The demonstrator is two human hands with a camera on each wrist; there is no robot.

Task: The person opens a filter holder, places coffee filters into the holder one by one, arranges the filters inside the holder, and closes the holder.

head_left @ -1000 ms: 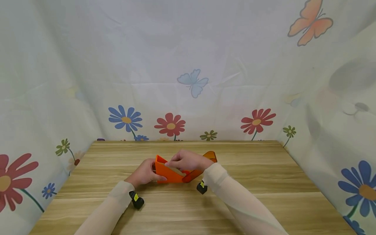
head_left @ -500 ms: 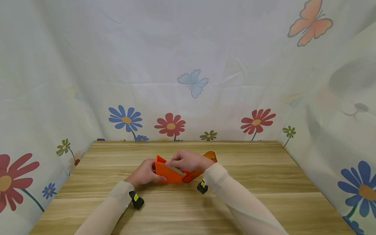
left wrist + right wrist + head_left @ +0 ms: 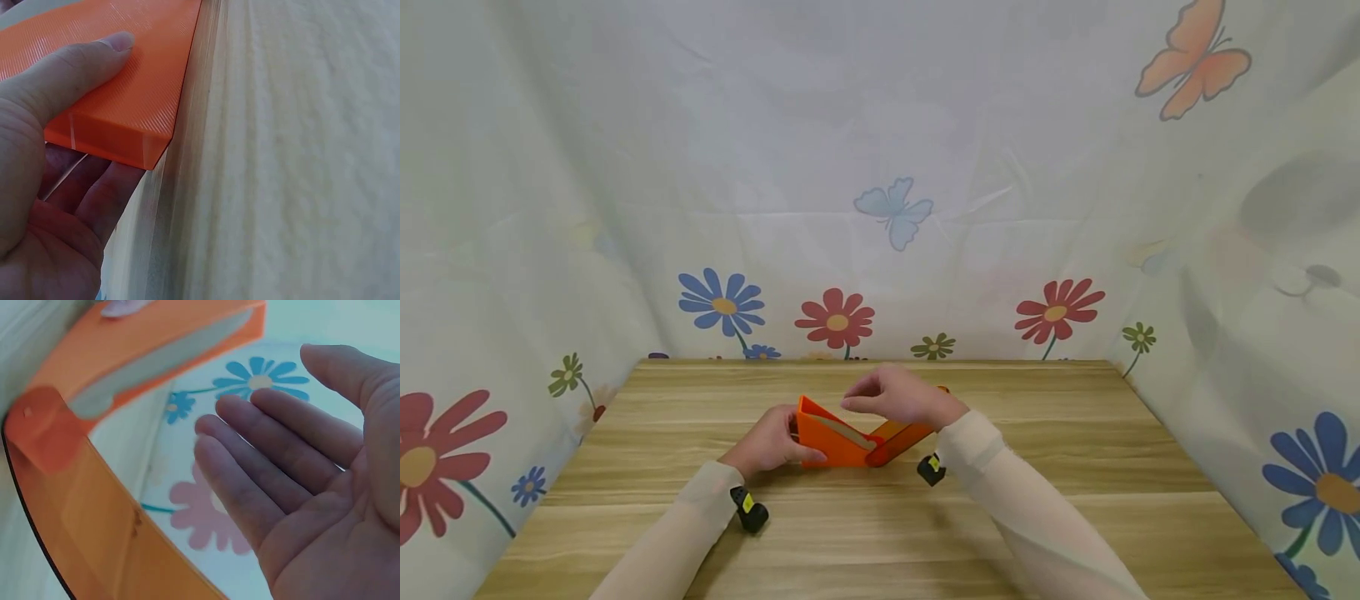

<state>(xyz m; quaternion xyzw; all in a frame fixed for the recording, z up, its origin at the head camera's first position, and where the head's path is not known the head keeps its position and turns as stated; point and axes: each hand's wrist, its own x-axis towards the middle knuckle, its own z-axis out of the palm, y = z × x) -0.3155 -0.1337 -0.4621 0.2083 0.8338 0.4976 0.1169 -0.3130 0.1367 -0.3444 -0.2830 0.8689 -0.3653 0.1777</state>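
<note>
An orange case [image 3: 829, 443] stands on the table, its see-through amber lid [image 3: 904, 439] swung out to the right on a round hinge. Along the case's slanted opening shows the edge of something pale and flat [image 3: 848, 432]. My left hand [image 3: 771, 443] grips the case's left end, the thumb on the front face and the fingers behind and beneath, as the left wrist view shows. Above the opening, apart from the case, is my right hand [image 3: 901, 395]. In the right wrist view its fingers [image 3: 269, 456] are relaxed and hold nothing, with the lid beside them.
A wood-grain table [image 3: 700, 392] lies under both hands. Behind and at the sides hangs a pale cloth [image 3: 760, 167] printed with flowers and butterflies. A small black wrist camera [image 3: 749, 511] sits at each cuff.
My right hand has lifted up and to the right, away from the case's opening, uncovering the pale edge inside. The left hand and the case have stayed in place.
</note>
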